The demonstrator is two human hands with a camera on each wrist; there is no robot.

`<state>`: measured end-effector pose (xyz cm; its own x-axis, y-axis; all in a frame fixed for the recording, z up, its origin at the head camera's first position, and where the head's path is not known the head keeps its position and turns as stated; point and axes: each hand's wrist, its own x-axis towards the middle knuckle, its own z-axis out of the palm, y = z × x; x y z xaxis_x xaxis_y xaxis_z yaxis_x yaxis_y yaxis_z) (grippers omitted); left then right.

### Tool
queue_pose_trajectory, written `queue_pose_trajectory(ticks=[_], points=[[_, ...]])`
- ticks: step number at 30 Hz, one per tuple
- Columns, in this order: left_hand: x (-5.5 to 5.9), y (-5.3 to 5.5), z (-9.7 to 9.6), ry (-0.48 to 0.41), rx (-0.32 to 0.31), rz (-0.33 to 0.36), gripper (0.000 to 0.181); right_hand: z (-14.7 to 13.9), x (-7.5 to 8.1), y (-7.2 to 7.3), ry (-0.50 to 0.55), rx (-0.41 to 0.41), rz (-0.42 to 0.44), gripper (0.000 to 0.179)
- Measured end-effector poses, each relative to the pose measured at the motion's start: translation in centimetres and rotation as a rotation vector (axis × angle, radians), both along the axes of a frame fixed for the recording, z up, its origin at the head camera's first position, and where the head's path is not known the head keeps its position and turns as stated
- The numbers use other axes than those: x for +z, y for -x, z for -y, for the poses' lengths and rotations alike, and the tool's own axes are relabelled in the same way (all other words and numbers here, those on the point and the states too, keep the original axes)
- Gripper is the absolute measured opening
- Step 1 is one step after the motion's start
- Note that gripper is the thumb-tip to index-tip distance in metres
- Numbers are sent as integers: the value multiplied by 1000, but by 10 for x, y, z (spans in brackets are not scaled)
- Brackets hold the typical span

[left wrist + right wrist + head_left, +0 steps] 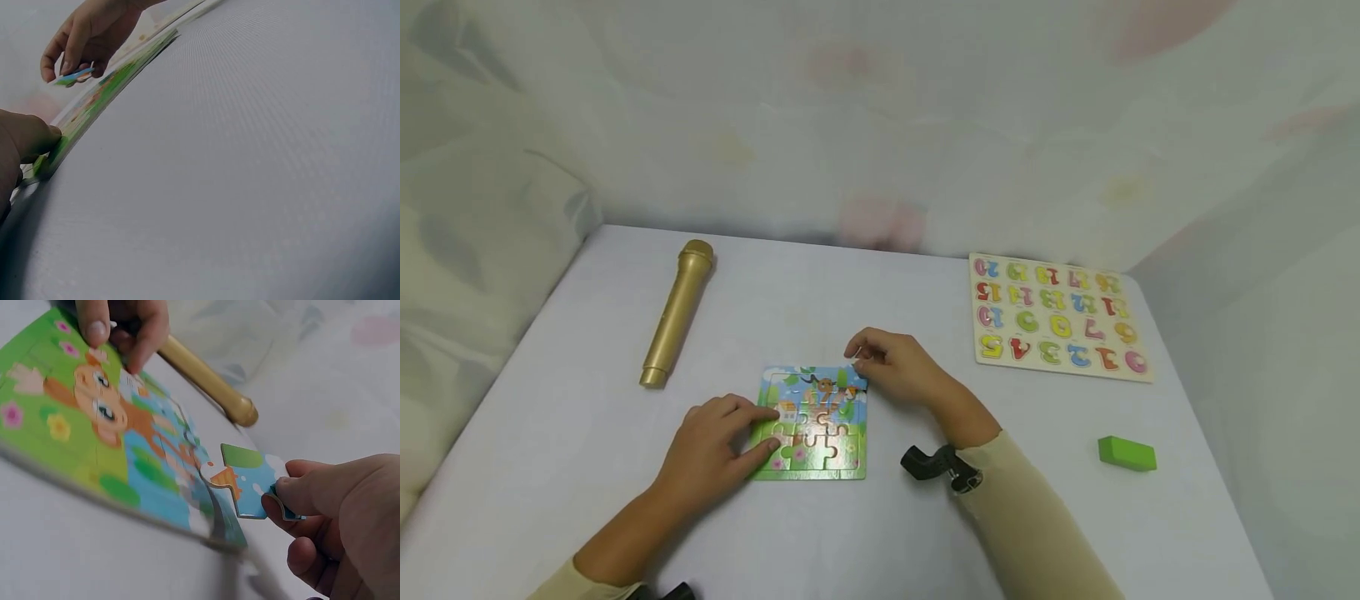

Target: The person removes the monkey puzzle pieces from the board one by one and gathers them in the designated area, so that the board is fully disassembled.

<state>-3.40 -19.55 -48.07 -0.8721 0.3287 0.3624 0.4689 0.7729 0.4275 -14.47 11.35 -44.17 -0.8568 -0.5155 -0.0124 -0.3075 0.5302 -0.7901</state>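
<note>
A picture jigsaw puzzle (808,474) with a monkey, flowers and a green border lies on the white table. Thumb and index finger of my left hand (711,442) rest on its left side, the fingers fairly straight. My right hand (898,367) is over the puzzle's upper right corner. Between thumb and finger it pinches a blue jigsaw piece (253,484) with green and orange parts, held just above the board in the right wrist view. The left wrist view also shows this piece (75,77) raised off the puzzle.
A gold microphone (677,317) lies at the back left. The wooden number board (1063,369) with coloured numerals is at the back right, and a green block (1127,453) sits near the right edge. Patterned fabric (880,125) hangs behind the table.
</note>
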Motion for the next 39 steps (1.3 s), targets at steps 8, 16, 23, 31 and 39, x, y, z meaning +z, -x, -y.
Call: queue_pose_trajectory(ticks=[8, 16, 23, 31, 39], points=[[-1, 0, 0, -11, 2, 8, 35, -34, 1, -2, -45, -69, 42, 14], [0, 2, 0, -10, 1, 1, 36, -48, 0, -6, -99, -99, 82, 12], [1, 2, 1, -15, -1, -4, 36, -44, -6, -8, -174, -105, 42, 11], [2, -1, 0, 1, -5, 11, 35, -44, -5, -11, -243, -77, -48, 10], [3, -3, 1, 1, -10, 1, 35, -44, -9, -15, -247, -68, -125, 9]])
